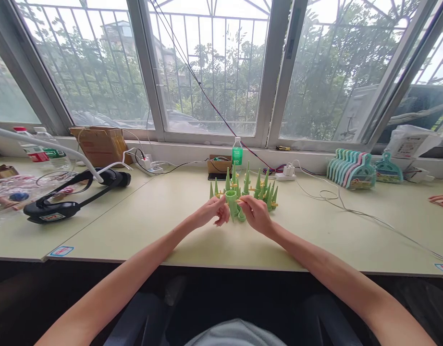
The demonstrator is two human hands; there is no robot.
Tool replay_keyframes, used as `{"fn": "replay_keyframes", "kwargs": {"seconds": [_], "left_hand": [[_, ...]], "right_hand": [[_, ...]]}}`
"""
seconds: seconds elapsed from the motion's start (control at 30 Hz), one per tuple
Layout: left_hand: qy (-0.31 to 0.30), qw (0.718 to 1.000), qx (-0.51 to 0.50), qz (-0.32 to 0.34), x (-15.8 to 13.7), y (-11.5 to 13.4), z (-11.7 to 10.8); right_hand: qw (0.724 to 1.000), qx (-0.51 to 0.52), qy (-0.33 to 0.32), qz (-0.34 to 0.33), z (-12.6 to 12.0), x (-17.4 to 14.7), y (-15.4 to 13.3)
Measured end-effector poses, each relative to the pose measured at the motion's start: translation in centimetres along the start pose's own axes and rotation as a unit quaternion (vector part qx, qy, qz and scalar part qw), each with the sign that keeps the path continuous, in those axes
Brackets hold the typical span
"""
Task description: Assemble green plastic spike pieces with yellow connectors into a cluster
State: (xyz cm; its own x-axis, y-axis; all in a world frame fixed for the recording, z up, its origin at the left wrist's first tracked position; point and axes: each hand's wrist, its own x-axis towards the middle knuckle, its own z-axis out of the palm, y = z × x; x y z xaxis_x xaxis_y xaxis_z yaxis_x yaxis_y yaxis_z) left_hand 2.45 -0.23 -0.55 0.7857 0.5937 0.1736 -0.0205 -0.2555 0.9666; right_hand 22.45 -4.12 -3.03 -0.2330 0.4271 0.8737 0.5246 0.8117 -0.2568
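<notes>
Head view, and the action sits right in the middle! The left hand has its thumb side against a tapered light-green plastic cone, gripping it near the rim, wide round mouth up and narrow end down, the other fingers curled. Just beside it the right hand pinches a small yellow plastic piece between thumb and fingertips, close up against the cone's side; whether the two touch, I can't tell. So the cone is between the hands, above the pale yellow-green desk, and right behind it comes the crowd: a cluster of upright green plastic spikes, many with yellow pieces sticking out sideways.

Now the edges! The desk's front edge runs under both forearms, nearer the body than the hands. To the left, a broad stretch of bare surface reaches to a black headset with a strap. To the right, more open surface, up to a thin pale cable snaking toward the edge. Behind the spikes it's tighter: a clear bottle with a green label and a small brown cardboard box stand near the window side. Far right, teal and pink plastic hangers stand in a row, and another person's hand rests at the border of the view.
</notes>
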Motion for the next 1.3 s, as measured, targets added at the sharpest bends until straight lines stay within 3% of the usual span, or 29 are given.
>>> {"fn": "replay_keyframes", "kwargs": {"seconds": [0.3, 1.3], "left_hand": [[-0.001, 1.000, 0.014, 0.000, -0.19, -0.10, -0.30], [0.044, 0.998, -0.035, 0.016, -0.22, 0.43, -0.06]], "right_hand": [[0.999, 0.012, -0.047, 0.009, 0.04, -0.12, 0.11], [0.996, 0.026, -0.086, 0.009, -0.24, 0.14, -0.13]]}}
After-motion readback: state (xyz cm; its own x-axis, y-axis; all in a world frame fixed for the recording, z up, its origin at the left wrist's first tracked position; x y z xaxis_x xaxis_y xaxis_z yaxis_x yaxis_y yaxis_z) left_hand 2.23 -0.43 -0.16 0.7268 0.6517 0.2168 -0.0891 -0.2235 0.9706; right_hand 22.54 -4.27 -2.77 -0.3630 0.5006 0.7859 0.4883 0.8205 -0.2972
